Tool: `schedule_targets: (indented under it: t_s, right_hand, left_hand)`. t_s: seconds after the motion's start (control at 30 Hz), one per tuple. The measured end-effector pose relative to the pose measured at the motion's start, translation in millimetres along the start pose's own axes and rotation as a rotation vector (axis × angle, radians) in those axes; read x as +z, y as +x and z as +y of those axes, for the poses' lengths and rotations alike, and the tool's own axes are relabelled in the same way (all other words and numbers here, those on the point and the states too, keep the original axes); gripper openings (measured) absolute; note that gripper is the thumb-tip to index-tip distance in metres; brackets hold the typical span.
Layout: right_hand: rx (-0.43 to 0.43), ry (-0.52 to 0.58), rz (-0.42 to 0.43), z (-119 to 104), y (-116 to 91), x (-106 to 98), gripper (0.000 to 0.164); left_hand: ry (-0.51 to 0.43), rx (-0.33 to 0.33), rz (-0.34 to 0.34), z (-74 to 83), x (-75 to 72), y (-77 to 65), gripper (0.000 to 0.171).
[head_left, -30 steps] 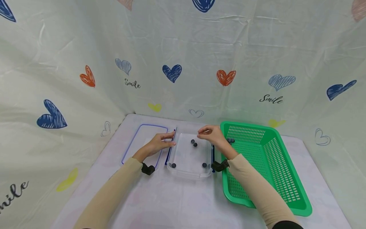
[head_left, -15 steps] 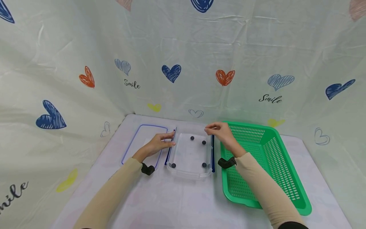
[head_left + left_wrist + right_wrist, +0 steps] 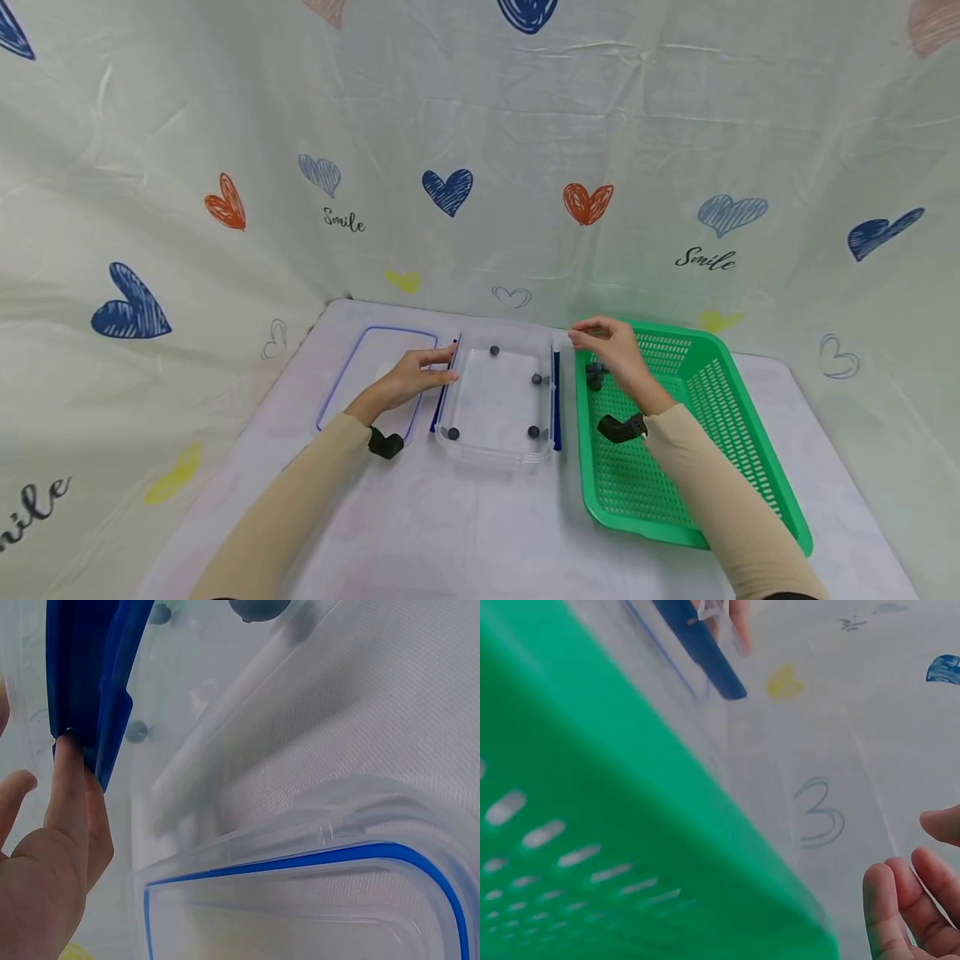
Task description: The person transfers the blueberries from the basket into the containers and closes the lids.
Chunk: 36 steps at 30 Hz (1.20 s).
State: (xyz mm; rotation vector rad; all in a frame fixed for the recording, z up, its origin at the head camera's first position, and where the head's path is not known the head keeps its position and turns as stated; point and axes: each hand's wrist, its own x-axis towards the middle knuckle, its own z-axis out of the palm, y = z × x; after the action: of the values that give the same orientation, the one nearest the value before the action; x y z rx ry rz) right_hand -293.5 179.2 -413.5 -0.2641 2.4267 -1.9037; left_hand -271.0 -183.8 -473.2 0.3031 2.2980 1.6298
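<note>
My left hand point(image 3: 405, 382) rests against the left side of a clear plastic box point(image 3: 498, 454), with fingertips on its blue side latch point(image 3: 90, 675) in the left wrist view. Inside the box lie several dark blueberries: one point(image 3: 494, 351) at the back, one point(image 3: 536, 379) at the right, and one near each front corner. Over the back-left part of a green basket point(image 3: 592, 492) hangs my right hand point(image 3: 611, 346), fingers loosely bent and nothing visible between them. Below it a small cluster of blueberries point(image 3: 595, 375) sits in the basket.
A clear lid with a blue seal point(image 3: 337, 379) lies left of the box, partly behind the left hand. The box's right latch point(image 3: 557, 400) hangs outward near the basket's rim. A heart-printed curtain point(image 3: 510, 250) rises behind the table.
My right hand has moved right, from over the box to over the basket. Two blueberries that lay together in the box have rolled apart. My left hand stays in place.
</note>
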Motion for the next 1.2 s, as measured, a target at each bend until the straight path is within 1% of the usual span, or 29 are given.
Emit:
schedule_targets:
  t_s: [0.1, 0.13, 0.17, 0.33, 0.37, 0.6, 0.67, 0.9, 1.07, 1.2]
  right_hand:
    - [-0.001, -0.003, 0.015, 5, -2, -7, 0.040]
    - [-0.001, -0.004, 0.017, 2, -4, -9, 0.039]
    - [-0.002, -0.011, 0.020, 4, -5, -11, 0.040]
    - [0.025, -0.074, 0.047, 15, -9, -19, 0.042]
    - [0.033, -0.091, 0.054, 21, -8, -21, 0.043]
    - [0.066, -0.132, 0.100, 38, -15, -29, 0.038]
    - [0.076, -0.159, 0.107, 43, -16, -31, 0.037]
    - [0.111, -0.230, 0.138, 58, -18, -33, 0.031]
    - [0.133, -0.279, 0.153, 70, -18, -31, 0.025]
    - [0.125, -0.299, 0.151, 78, -17, -31, 0.023]
  left_hand:
    - [0.005, 0.006, -0.001, -0.6, -0.4, -0.2, 0.070]
    - [0.005, 0.008, -0.003, -0.6, -0.4, -0.1, 0.070]
    - [0.006, 0.009, -0.003, -0.5, -0.5, -0.3, 0.070]
    - [0.016, 0.006, 0.005, 0.1, -0.4, -1.1, 0.069]
    - [0.018, 0.004, 0.008, 0.1, -0.3, -1.3, 0.069]
    - [0.026, -0.001, 0.015, 0.1, 0.8, -2.3, 0.069]
    - [0.028, 0.000, 0.016, 0.2, 0.9, -2.3, 0.069]
    - [0.028, 0.002, 0.015, 0.2, 0.9, -1.2, 0.069]
    - [0.032, -0.015, 0.019, 1.0, 1.7, -1.7, 0.069]
    - [0.035, -0.015, 0.011, 2.0, 1.1, -1.6, 0.070]
